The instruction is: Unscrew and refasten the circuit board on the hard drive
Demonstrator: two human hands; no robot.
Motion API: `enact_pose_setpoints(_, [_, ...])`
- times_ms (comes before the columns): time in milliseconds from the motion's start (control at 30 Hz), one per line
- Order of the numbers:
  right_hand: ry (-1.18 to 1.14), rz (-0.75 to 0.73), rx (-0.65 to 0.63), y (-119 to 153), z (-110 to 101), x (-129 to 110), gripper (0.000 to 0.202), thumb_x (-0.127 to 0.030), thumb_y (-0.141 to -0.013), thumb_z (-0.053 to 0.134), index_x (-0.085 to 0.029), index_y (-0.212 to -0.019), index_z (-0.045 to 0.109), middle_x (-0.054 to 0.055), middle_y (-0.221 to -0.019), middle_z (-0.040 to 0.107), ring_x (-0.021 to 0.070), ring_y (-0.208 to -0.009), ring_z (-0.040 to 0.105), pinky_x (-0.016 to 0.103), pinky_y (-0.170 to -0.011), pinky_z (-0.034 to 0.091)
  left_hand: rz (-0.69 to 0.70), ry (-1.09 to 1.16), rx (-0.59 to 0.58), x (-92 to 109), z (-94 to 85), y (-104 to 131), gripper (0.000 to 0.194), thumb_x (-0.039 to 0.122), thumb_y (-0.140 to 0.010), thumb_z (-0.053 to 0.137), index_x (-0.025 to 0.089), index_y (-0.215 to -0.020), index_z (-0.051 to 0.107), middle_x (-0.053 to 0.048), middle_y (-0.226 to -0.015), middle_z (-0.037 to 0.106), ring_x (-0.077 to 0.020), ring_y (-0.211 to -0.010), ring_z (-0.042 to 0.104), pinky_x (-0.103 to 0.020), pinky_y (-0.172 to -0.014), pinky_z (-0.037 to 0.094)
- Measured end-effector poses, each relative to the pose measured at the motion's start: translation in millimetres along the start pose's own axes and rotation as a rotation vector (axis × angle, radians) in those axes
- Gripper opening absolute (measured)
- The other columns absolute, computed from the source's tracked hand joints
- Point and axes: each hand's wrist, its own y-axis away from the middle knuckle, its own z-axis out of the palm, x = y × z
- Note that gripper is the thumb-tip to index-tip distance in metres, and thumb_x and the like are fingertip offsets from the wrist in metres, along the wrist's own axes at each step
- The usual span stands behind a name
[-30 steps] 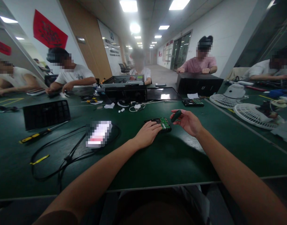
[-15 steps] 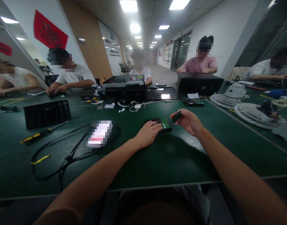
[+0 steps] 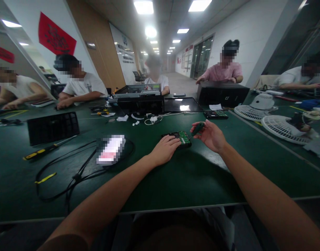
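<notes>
A black hard drive with a green circuit board (image 3: 185, 138) lies on the green table (image 3: 186, 188) in front of me. My left hand (image 3: 166, 149) rests on its left part, fingers laid flat across it and covering that side. My right hand (image 3: 210, 135) holds a screwdriver with a dark green handle (image 3: 197, 129) between thumb and fingers. The handle is tilted, and its thin shaft points down-left to the right end of the board. Whether the tip sits in a screw is too small to tell.
A phone (image 3: 111, 149), black cables (image 3: 76, 176) and a yellow-black screwdriver (image 3: 42, 152) lie at the left. A second drive (image 3: 216, 114), a black computer case (image 3: 222, 94) and white fan parts (image 3: 282, 129) are at the right. Several people sit around the table.
The screwdriver handle has turned slightly in my right hand, whose fingers have shifted. My left hand and the drive stay put. The person in pink has spread both hands along the black case.
</notes>
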Motion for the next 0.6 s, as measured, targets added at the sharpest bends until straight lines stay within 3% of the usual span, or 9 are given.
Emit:
enact_pose_setpoints(267, [0.034, -0.008, -0.020, 3.8, 4.8, -2.9, 0.031, -0.051, -0.093, 0.071, -0.022, -0.103, 0.075, 0.012, -0.117, 0.079, 0.0270, -0.112, 0.072, 0.036, -0.079, 0.063, 0.004, 0.007, 0.003, 1.3, -2.4, -1.1, 0.044, 0.018, -0.106, 0.048, 0.020, -0.149, 0.058, -0.008, -0.155, 0.060, -0.0289, -0.148, 0.047, -0.055, -0.126, 0.034])
enact_pose_setpoints(600, [0.038, -0.035, 0.003, 0.7, 1.0, 4.1, 0.033, -0.054, -0.094, 0.071, -0.024, -0.106, 0.074, 0.008, -0.099, 0.077, 0.0235, -0.098, 0.072, 0.034, -0.073, 0.063, 0.007, 0.009, 0.014, -1.1, 3.6, -0.8, 0.044, 0.019, -0.106, 0.049, 0.022, -0.149, 0.058, -0.007, -0.155, 0.060, -0.0288, -0.147, 0.049, -0.054, -0.126, 0.035])
